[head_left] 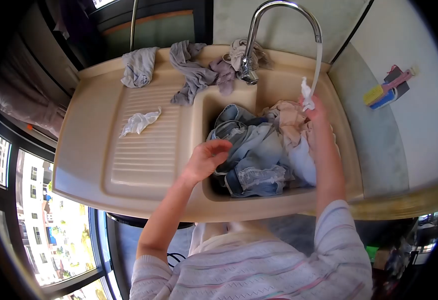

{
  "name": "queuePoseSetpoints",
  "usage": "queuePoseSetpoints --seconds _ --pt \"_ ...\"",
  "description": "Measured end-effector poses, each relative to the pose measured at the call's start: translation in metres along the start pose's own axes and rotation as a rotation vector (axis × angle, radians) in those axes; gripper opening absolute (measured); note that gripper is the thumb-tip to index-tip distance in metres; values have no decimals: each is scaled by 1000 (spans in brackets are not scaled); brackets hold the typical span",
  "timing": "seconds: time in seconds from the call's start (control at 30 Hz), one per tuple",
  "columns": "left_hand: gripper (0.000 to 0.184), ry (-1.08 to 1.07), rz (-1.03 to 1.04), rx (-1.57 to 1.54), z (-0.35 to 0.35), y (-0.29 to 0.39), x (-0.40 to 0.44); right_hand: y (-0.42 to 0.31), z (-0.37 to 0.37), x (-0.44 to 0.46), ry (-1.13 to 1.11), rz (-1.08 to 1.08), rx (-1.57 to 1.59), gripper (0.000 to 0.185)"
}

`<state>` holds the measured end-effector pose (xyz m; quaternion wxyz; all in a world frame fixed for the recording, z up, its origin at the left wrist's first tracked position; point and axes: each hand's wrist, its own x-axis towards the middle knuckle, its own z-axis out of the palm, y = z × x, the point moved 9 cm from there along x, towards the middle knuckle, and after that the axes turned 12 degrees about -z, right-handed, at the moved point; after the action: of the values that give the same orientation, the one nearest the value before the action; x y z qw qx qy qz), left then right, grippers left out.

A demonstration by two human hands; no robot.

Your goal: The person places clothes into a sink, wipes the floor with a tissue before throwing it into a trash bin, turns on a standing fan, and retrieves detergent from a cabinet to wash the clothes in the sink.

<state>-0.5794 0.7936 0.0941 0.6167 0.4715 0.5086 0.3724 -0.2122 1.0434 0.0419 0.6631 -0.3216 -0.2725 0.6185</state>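
My right hand (pixel 317 109) grips a small white cloth (pixel 307 96) at the stream of water that falls from the chrome faucet (pixel 281 5). Over the near left rim of the sink basin (pixel 205 182) hovers my left hand (pixel 210 156), loosely curved and empty, its thumb apart from the fingers. Beside it in the basin lies a heap of blue denim clothing (pixel 256 145). Peach-coloured cloth (pixel 289 116) and white cloth (pixel 303 162) fill the basin's right side, partly hidden by my right forearm.
On the ribbed drainboard (pixel 134 167) lies another small white cloth (pixel 141 122). Grey cloths (pixel 140 67) (pixel 193 70), a mauve cloth (pixel 224 75) and a beige cloth (pixel 241 52) rest along the back ledge. Brushes (pixel 388 90) hang on the right wall. A window (pixel 54 225) is at left.
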Motion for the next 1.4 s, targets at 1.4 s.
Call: queuePoseSetpoints --seconds 1.4 --pt "17 362 322 816 8 -13 19 128 83 -73 -510 -13 -1248 27"
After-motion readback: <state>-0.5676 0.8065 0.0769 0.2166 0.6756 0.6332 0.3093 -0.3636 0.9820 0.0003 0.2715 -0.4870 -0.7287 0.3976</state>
